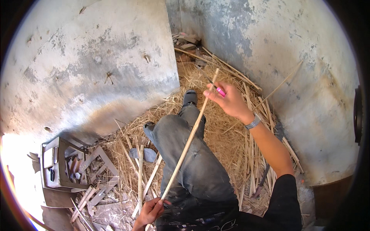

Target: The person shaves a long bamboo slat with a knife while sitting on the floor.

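Note:
A long, pale strip of bamboo or wood [187, 145] runs slantwise over my legs. Its lower end is pinched between the thumb and fingers of my left hand [151, 211]. Farther up, my right hand [230, 101] is closed around a slim knife-like tool [220, 91] with a pink handle and a thin dark blade pointing up and left. The right thumb and fingers also meet the strip just below its upper end, with the blade beside it. How the fingers curl round the handle is partly hidden.
Shavings [221, 134] cover the floor around my shoes. Long strips [250, 161] lie at right along the worn wall [304, 96]. A broken frame-like box [58, 169] and scrap stand at lower left, with more sticks [141, 177] near my left leg. Rubble [188, 40] fills the far corner.

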{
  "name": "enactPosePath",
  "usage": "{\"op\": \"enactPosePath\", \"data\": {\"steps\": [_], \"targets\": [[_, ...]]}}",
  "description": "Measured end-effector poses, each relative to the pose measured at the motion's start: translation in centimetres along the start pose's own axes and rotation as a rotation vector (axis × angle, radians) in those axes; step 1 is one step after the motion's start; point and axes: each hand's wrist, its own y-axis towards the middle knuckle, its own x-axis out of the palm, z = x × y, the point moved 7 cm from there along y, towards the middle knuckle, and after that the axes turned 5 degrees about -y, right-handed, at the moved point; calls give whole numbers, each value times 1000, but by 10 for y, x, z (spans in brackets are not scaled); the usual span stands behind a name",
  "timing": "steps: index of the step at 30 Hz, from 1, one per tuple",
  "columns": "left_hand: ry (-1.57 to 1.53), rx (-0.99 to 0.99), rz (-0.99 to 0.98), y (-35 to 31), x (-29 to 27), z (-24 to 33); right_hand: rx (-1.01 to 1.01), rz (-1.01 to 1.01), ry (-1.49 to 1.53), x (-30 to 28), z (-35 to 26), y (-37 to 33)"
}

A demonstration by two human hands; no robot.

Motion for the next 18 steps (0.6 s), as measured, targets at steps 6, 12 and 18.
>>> {"op": "enactPosePath", "data": {"steps": [6, 12, 18], "targets": [[284, 96, 103, 22, 12, 61, 233, -110, 496, 26, -2, -10], [348, 339, 305, 60, 25, 83, -65, 24, 118, 36, -43, -45], [374, 356, 381, 64, 46, 91, -196, -91, -411, 46, -59, -79]]}}
